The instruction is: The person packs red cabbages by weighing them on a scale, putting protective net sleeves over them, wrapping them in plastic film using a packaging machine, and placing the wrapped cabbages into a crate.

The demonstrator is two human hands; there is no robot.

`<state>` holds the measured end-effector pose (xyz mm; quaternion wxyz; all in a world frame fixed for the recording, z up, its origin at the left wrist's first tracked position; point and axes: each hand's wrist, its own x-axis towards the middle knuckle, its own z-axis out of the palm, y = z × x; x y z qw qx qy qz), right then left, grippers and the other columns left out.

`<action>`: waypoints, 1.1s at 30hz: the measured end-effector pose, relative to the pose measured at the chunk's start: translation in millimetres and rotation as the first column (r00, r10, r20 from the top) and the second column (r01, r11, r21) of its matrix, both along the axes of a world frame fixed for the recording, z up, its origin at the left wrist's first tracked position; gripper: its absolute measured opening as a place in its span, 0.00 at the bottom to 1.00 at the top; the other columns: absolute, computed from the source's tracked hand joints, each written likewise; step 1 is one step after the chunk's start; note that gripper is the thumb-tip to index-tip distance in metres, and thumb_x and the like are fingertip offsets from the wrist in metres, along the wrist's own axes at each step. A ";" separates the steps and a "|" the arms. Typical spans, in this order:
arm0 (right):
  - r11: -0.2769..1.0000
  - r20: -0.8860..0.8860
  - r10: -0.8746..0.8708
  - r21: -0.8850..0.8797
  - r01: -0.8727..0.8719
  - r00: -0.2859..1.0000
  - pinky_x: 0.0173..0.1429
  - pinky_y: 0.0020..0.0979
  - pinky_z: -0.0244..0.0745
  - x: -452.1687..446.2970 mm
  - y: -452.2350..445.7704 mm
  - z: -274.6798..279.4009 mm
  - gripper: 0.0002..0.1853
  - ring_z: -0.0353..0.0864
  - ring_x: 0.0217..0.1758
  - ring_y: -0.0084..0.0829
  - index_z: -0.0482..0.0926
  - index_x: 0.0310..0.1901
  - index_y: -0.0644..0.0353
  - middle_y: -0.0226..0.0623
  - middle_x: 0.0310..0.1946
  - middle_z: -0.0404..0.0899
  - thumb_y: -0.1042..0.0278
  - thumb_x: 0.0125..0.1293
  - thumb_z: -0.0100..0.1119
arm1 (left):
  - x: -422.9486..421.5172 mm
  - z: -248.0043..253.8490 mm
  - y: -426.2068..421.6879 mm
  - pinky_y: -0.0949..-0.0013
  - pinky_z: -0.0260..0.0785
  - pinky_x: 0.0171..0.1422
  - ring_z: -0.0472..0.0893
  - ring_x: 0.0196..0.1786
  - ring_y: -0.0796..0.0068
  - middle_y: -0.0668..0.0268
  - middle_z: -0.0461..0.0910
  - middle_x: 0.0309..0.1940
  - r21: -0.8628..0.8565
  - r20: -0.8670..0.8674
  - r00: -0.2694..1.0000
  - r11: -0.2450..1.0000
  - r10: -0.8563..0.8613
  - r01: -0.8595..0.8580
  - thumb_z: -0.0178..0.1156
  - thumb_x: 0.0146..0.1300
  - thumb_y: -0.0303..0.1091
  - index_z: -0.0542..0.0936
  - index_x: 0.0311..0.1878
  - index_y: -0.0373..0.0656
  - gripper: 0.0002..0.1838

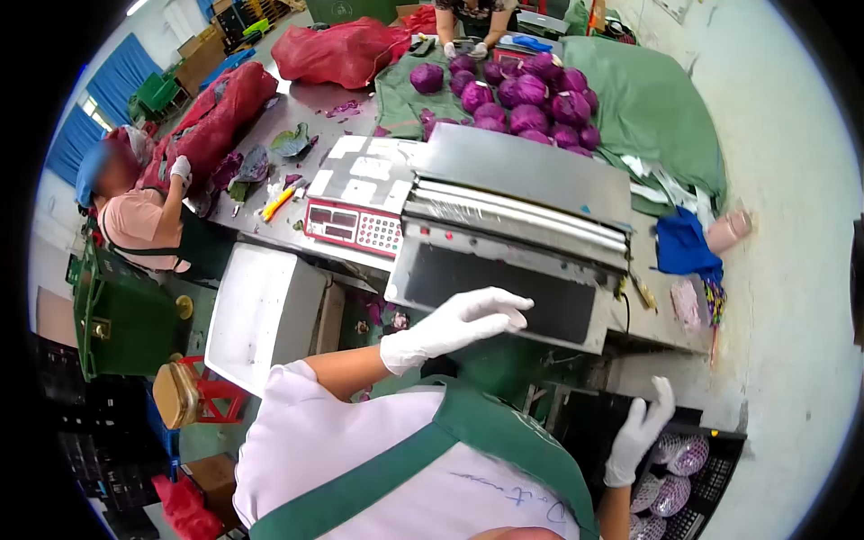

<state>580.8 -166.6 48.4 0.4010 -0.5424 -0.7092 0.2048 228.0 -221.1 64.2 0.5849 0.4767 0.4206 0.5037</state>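
Note:
My left hand point(457, 328), in a white glove, hovers at the front edge of the film wrapping machine point(531, 153), near its black plate point(499, 292). Its fingers are stretched out and nothing shows in them. Off to the right, my right hand point(639, 434), also gloved, is raised with thumb and fingers apart, holding nothing. Beside it, a black crate point(717, 477) contains several purple cabbages point(670, 495) in clear wrap. A pile of red cabbages point(526, 99) lies behind the machine on green cloth.
A digital scale point(354, 225) adjoins the machine's left side. A yellow-handled knife point(279, 204) and leaf scraps share the table with red mesh sacks point(337, 52). A white foam box point(265, 306) stands below. One co-worker point(144, 220) is left, another point(475, 22) at the far side.

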 end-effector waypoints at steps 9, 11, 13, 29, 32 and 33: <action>0.744 -0.351 -0.617 -0.550 0.379 0.704 0.57 0.33 0.68 -62.6 106.3 -228.4 0.21 0.72 0.50 0.33 0.75 0.51 0.71 0.41 0.48 0.77 0.59 0.72 0.42 | -280.7 -26.4 122.2 0.72 0.67 0.61 0.76 0.55 0.76 0.62 0.78 0.52 0.121 -0.267 0.717 0.760 0.644 -0.638 0.62 0.66 0.36 0.71 0.64 0.40 0.25; 0.685 -0.214 -0.645 -0.586 0.432 0.733 0.53 0.35 0.69 -90.4 101.8 -198.8 0.21 0.70 0.44 0.33 0.76 0.44 0.67 0.41 0.44 0.76 0.57 0.70 0.39 | -357.6 -66.4 184.2 0.68 0.67 0.62 0.75 0.58 0.67 0.56 0.76 0.55 0.276 -0.314 0.580 0.657 0.752 -0.702 0.66 0.61 0.43 0.68 0.66 0.40 0.33; 0.664 -0.235 -0.746 -0.333 0.670 0.623 0.46 0.32 0.68 -113.3 100.3 -200.6 0.17 0.67 0.36 0.28 0.71 0.33 0.64 0.33 0.33 0.71 0.60 0.71 0.37 | -421.0 -85.3 244.7 0.61 0.66 0.64 0.74 0.61 0.55 0.47 0.73 0.58 0.435 -0.576 0.267 0.566 0.773 -0.701 0.68 0.55 0.51 0.66 0.68 0.40 0.41; 0.524 -0.336 -0.794 -0.800 0.291 0.506 0.62 0.34 0.70 -109.3 88.9 -175.6 0.29 0.75 0.55 0.35 0.73 0.57 0.58 0.37 0.54 0.76 0.44 0.69 0.35 | -560.3 -174.5 489.7 0.39 0.48 0.73 0.62 0.71 0.54 0.58 0.67 0.67 0.460 -0.875 -0.206 0.616 0.439 -0.639 0.62 0.53 0.65 0.68 0.66 0.58 0.39; 0.522 -0.325 -0.784 -0.806 0.279 0.528 0.65 0.33 0.68 -84.5 81.2 -191.2 0.30 0.74 0.58 0.36 0.71 0.59 0.59 0.39 0.57 0.75 0.44 0.70 0.35 | -544.4 -156.5 468.0 0.41 0.46 0.73 0.71 0.63 0.58 0.56 0.74 0.57 0.508 -0.845 -0.236 0.584 0.480 -0.633 0.64 0.50 0.67 0.74 0.60 0.52 0.39; 0.526 -0.371 -0.787 -0.821 0.222 0.493 0.65 0.33 0.67 -81.4 81.4 -194.6 0.30 0.73 0.58 0.36 0.71 0.60 0.59 0.39 0.57 0.74 0.44 0.70 0.35 | -543.7 -154.4 463.8 0.41 0.46 0.73 0.74 0.61 0.58 0.54 0.75 0.54 0.576 -0.794 -0.290 0.511 0.534 -0.638 0.65 0.48 0.68 0.75 0.59 0.49 0.41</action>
